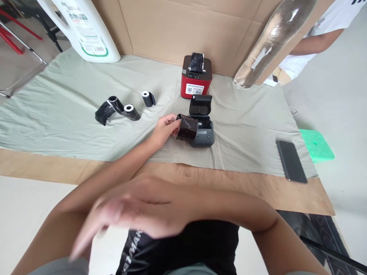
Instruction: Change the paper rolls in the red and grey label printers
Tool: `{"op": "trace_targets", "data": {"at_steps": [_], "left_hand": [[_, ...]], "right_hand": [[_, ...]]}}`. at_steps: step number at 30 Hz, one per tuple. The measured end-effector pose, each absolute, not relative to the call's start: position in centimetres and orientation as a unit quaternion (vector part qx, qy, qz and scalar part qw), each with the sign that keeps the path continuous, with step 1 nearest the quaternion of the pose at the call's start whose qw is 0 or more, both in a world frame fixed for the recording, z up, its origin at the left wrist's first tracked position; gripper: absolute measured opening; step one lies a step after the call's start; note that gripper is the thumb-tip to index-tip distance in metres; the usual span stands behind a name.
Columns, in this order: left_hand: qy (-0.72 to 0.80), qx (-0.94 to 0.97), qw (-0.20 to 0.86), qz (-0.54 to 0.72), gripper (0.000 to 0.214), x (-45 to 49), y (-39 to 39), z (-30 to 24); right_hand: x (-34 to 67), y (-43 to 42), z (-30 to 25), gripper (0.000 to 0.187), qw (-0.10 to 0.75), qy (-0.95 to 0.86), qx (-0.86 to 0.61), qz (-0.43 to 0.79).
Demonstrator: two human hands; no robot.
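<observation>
My left hand [165,129] reaches out over the grey-green cloth [57,118] and pinches a black label roll [187,128]. It holds the roll against the left side of a small dark grey printer [204,134], whose lid [200,105] stands open. My right hand [129,214] is low in the foreground, close to my body. It is blurred, its fingers stretched out toward the left, with nothing in it. Behind the grey printer stands a red printer [196,80] with a black roll [197,62] on top.
Three loose black rolls [132,112] [148,98] [109,110] lie left of the printers. A phone [291,160] lies at the cloth's right edge beside a green stool [317,145]. A white jug [86,30], a clear bottle [272,42] and a cardboard wall [172,26] stand behind. Another person's arm [318,42] shows at the top right.
</observation>
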State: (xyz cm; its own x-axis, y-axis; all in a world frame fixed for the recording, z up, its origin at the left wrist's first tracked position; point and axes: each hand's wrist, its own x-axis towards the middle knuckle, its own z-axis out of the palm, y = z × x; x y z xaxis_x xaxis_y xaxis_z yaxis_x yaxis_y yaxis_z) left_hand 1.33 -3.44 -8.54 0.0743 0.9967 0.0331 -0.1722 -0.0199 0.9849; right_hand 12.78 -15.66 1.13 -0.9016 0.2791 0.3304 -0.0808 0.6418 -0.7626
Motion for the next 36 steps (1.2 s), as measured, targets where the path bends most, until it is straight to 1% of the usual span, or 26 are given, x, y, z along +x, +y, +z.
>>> {"op": "trace_targets", "data": {"at_steps": [3,5,6,8,10,12,14,16,18,23,26,28,31,33,36], "left_hand": [[0.441,0.486,0.535,0.532,0.043,1.7,-3.8,-8.0],[0.439,0.497,0.527,0.532,0.044,1.8,-3.9,-7.7],[0.433,0.501,0.528,0.532,0.043,1.9,-3.8,-7.7],[0.423,0.499,0.53,0.54,0.042,1.8,-3.7,-7.7],[0.422,0.486,0.527,0.556,0.042,1.7,-3.4,-7.8],[0.427,0.479,0.516,0.567,0.045,1.6,-3.2,-7.8],[0.433,0.477,0.509,0.571,0.051,1.5,-3.1,-7.8],[0.438,0.475,0.508,0.569,0.057,1.5,-3.1,-7.7],[0.439,0.484,0.51,0.558,0.058,1.5,-3.2,-7.7],[0.438,0.492,0.511,0.552,0.053,1.3,-3.3,-7.9],[0.441,0.504,0.511,0.539,0.052,1.3,-3.4,-8.0],[0.438,0.52,0.515,0.522,0.051,1.4,-3.6,-8.0],[0.428,0.552,0.512,0.5,0.048,1.5,-3.9,-7.8],[0.421,0.569,0.504,0.495,0.047,1.6,-4.0,-7.7],[0.411,0.581,0.493,0.5,0.047,1.5,-4.0,-7.6]], "right_hand": [[13.8,-12.8,-3.4,0.031,0.293,-0.906,-0.134,0.275],[15.5,-10.8,-6.2,0.029,0.337,-0.9,-0.218,0.172],[16.5,-10.0,-7.2,0.026,0.361,-0.887,-0.253,0.138],[18.1,-9.1,-8.1,0.025,0.407,-0.862,-0.283,0.108],[18.9,-8.9,-8.1,0.024,0.452,-0.836,-0.297,0.093],[19.0,-9.1,-7.8,0.023,0.48,-0.819,-0.303,0.09],[18.7,-9.4,-7.6,0.024,0.472,-0.826,-0.287,0.112],[18.6,-9.6,-7.8,0.026,0.439,-0.848,-0.262,0.141],[18.7,-9.5,-8.0,0.026,0.421,-0.858,-0.261,0.139],[19.6,-8.6,-7.9,0.023,0.474,-0.812,-0.337,0.046],[20.0,-8.0,-7.7,0.024,0.482,-0.8,-0.357,0.012],[20.4,-7.4,-7.7,0.029,0.46,-0.803,-0.379,0.003],[21.1,-6.2,-8.0,0.044,0.423,-0.801,-0.425,0.01],[21.8,-5.5,-8.2,0.052,0.417,-0.785,-0.458,0.013],[22.6,-4.8,-8.2,0.053,0.43,-0.766,-0.477,-0.011]]}}
